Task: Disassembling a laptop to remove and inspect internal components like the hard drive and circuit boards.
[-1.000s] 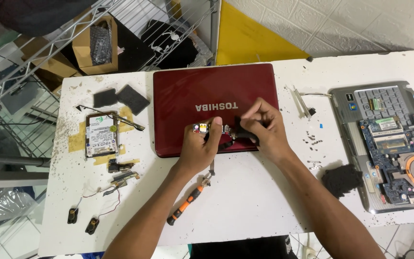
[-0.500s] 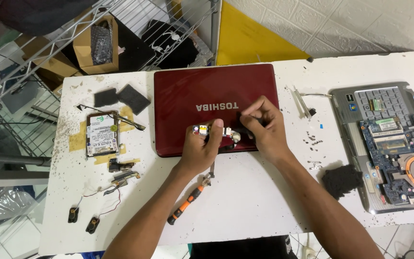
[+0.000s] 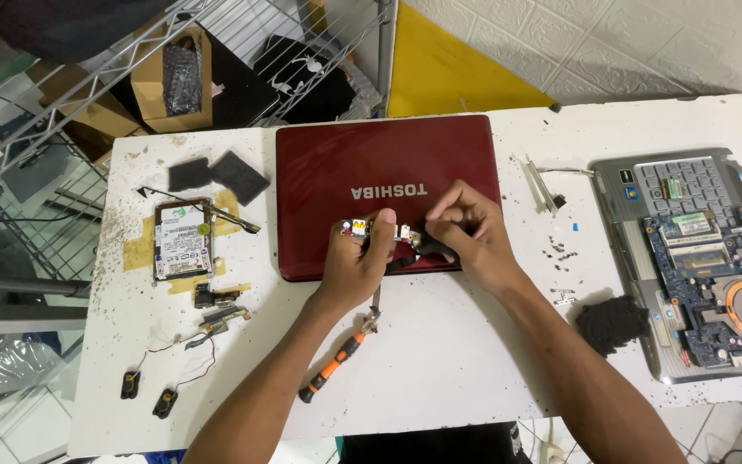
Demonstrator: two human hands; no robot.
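Both hands over the near edge of a dark red laptop lid (image 3: pixel 371 172), which lies shut on the white table (image 3: pixel 474 361). Left hand (image 3: pixel 355 266) pinches a small circuit board (image 3: pixel 377 228) — thumb on top, fingers curled under. Right hand (image 3: pixel 465 234) closed on a dark part at the board's right end; what kind of part is hard to tell. An orange-handled screwdriver (image 3: pixel 334 369) lies near the left wrist. Hard drive (image 3: pixel 182 241) far left, opened laptop base (image 3: pixel 702 258) far right.
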